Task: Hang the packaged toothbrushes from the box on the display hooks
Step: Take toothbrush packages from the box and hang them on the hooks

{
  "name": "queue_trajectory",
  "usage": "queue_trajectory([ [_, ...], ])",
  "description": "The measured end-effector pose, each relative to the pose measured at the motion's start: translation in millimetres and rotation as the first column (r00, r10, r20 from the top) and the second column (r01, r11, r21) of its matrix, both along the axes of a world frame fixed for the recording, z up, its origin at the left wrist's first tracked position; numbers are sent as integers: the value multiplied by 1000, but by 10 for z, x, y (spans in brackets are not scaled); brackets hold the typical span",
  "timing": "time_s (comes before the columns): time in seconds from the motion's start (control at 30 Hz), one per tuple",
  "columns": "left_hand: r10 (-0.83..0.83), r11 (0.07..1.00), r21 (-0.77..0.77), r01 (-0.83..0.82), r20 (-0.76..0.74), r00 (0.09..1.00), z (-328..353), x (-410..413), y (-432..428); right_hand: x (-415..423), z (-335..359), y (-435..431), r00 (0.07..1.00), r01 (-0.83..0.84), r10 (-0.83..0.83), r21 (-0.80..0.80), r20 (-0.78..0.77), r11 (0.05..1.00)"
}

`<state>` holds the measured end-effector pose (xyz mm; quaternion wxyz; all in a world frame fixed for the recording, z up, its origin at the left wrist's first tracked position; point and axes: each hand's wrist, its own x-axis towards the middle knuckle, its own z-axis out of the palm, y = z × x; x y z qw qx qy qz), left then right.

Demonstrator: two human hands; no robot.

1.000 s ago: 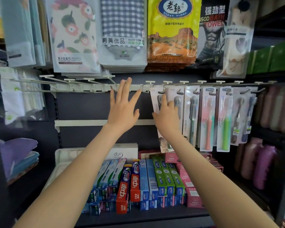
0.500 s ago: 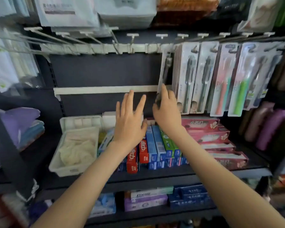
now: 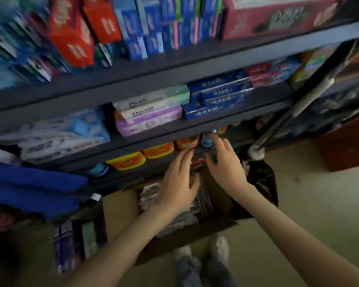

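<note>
An open cardboard box (image 3: 120, 206) stands on the floor at the foot of the shelving, holding several packaged toothbrushes (image 3: 174, 221) lying flat. My left hand (image 3: 177, 183) hovers over the box with its fingers straight and spread, holding nothing. My right hand (image 3: 224, 162) reaches down beside it, above the box's far edge, fingers loosely extended and empty. The display hooks are out of the frame. The picture is blurred by motion.
Dark shelves (image 3: 174, 67) carry toothpaste cartons above and orange-and-yellow tubs (image 3: 126, 160) on the lowest level. A black plastic bag (image 3: 261, 179) lies right of the box. More packaged goods (image 3: 77, 243) stand at its left. My feet (image 3: 201, 249) are just before the box.
My view has swung down from the hooks to the floor. Both hands have dropped from the hanging toothbrushes to above the box; the right hand let go of the hung package.
</note>
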<state>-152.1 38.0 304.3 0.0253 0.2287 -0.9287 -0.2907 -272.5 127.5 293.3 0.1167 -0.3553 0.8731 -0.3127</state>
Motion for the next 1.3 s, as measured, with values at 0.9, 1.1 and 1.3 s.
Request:
queue_trajectory([
  [0.9, 5, 981, -158, 113, 601, 799, -5285, 415, 302, 266, -5565, 321, 844, -126, -271, 664, 462, 737],
  [1.1, 17, 986, -139, 90, 624, 781, -5439, 628, 292, 362, -5754, 356, 823, -166, -246, 632, 512, 757],
  [1.3, 33, 982, -170, 84, 590, 807, -5462, 633, 289, 440, -5681, 309, 835, -248, -142, 594, 531, 766],
])
